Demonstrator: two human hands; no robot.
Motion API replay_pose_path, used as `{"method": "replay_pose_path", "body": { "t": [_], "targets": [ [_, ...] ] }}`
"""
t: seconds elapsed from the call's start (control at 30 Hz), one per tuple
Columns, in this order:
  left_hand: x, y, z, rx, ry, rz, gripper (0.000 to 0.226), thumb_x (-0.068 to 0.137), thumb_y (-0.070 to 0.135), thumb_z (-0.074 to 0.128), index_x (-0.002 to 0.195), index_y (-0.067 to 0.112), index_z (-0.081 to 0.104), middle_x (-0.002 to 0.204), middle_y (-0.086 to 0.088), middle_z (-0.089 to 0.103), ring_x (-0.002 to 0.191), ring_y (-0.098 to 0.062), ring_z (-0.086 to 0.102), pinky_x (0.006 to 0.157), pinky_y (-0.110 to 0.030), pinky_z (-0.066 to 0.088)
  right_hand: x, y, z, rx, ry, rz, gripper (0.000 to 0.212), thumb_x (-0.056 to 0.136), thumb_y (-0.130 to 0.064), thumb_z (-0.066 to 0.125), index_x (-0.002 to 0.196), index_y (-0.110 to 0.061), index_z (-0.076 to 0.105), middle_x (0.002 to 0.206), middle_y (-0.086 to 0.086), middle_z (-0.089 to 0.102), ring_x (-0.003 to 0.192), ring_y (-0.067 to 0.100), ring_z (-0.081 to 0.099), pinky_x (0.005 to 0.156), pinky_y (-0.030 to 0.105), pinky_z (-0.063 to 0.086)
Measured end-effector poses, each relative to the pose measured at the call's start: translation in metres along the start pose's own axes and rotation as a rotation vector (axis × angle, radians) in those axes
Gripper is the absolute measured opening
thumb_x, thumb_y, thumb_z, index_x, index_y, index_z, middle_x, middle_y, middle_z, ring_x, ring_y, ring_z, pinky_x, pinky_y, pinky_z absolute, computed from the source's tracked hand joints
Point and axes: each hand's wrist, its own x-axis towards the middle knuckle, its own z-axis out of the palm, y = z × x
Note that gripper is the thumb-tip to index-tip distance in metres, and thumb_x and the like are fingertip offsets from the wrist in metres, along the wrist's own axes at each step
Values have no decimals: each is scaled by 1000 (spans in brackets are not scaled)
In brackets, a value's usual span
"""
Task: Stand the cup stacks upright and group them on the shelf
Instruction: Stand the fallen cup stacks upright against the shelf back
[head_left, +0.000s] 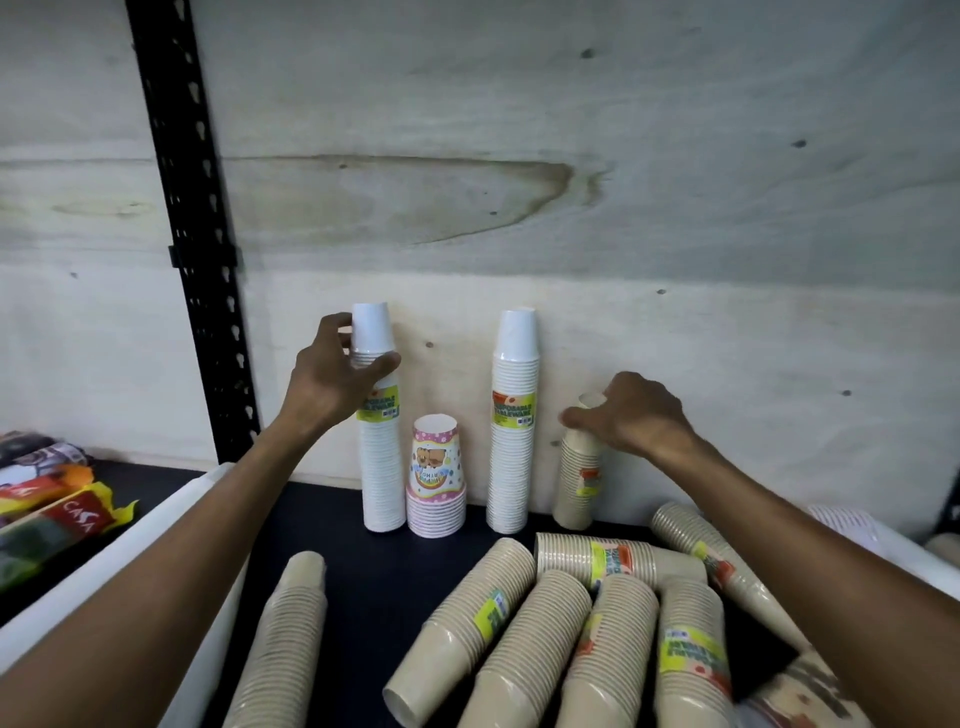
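Along the back of the dark shelf (322, 519), against the pale plywood wall (519, 182), four cup stacks are standing upright in a row. Your left hand (332, 376) is closing around the upper part of the tall white paper cup stack (383, 467) at the left end, thumb and fingers wrapped on opposite sides of it. Your right hand (631, 413) is clamping down over the top of the short kraft-brown cup stack (579, 480) at the right end, fingers curled over its topmost cup. Between them are standing the short pink patterned party cup stack (435, 480) and the second tall white paper cup stack (513, 431); gaps are showing between these stacks.

You are working on the grouping step: both end stacks are upright and appear ready to be drawn inward. The next move is calling for a slide along the shelf toward the centre pair, keeping each base flat; the tall white stack is gripped high, so it is likely to tip if you push fast.

In front, several kraft-brown cup stacks in wrappers (571, 623) are lying on their sides in a loose pile, touching and overlapping. These are waiting to be stood up, so the task is judged less than half done.
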Motion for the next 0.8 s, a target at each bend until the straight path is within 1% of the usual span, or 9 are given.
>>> {"method": "replay_pose_path", "body": {
  "t": [0.13, 0.23, 0.33, 0.47, 0.5, 0.57, 0.63, 0.7, 0.8],
  "targets": [
    [-2, 2, 3, 8, 6, 43, 75, 81, 41, 76, 141, 17, 38, 127, -4, 61, 97, -20, 63, 87, -38, 54, 2, -3, 13, -43, 64, -27, 59, 79, -60, 71, 107, -8, 59, 115, 14, 68, 104, 33, 64, 71, 28, 39],
    [-7, -9, 7, 23, -61, 12, 79, 78, 45, 78, 141, 18, 38, 118, 1, 59, 97, -18, 63, 79, -31, 51, 3, 1, 29, -31, 61, -2, 58, 80, -61, 70, 107, -12, 53, 119, 13, 66, 108, 33, 63, 71, 29, 38],
    [-12, -18, 8, 49, -78, -3, 74, 77, 49, 78, 135, 18, 44, 116, 4, 59, 97, -17, 63, 77, -28, 48, 6, 4, 36, -26, 67, 8, 73, 77, -67, 68, 119, -10, 50, 122, 13, 64, 110, 34, 62, 72, 31, 40],
    [-16, -27, 5, 92, -124, -17, 67, 73, 46, 82, 124, 20, 49, 108, 6, 61, 90, -9, 61, 70, -23, 47, 5, 10, 35, -92, -71, 13, 85, 74, -69, 70, 129, -8, 50, 127, 11, 62, 111, 31, 62, 75, 32, 44],
    [-18, -31, 4, 106, -155, -27, 67, 71, 44, 84, 123, 20, 49, 106, 6, 62, 91, -9, 61, 71, -23, 49, 2, 11, 33, -107, -139, 12, 81, 75, -64, 73, 129, -7, 52, 124, 10, 64, 107, 30, 64, 76, 34, 48],
    [-22, -43, 5, 126, -234, -64, 74, 68, 40, 87, 126, 20, 46, 110, 3, 63, 96, -16, 64, 80, -35, 56, -2, 16, 32, -89, -264, 9, 61, 78, -48, 78, 119, -7, 59, 103, 9, 68, 89, 25, 68, 71, 33, 54],
    [-27, -56, 6, 150, -305, -115, 81, 66, 34, 89, 130, 21, 42, 115, 1, 62, 97, -20, 67, 82, -44, 59, -4, 22, 36, -43, -358, 31, 34, 80, -32, 80, 97, -10, 61, 81, 4, 64, 69, 18, 62, 56, 26, 47],
    [-32, -66, 9, 160, -342, -150, 82, 65, 29, 90, 131, 19, 42, 116, -1, 63, 93, -20, 69, 80, -46, 60, -4, 28, 43, -10, -394, 34, 26, 81, -23, 80, 90, -12, 58, 81, 2, 65, 67, 14, 59, 53, 24, 43],
    [-35, -76, 14, 136, -346, -149, 71, 70, 26, 88, 126, 17, 47, 116, -2, 63, 92, -22, 70, 83, -49, 59, -1, 35, 53, 55, -358, 20, 30, 78, -18, 81, 102, -10, 64, 94, 6, 72, 78, 18, 67, 67, 29, 53]
  ]
}}
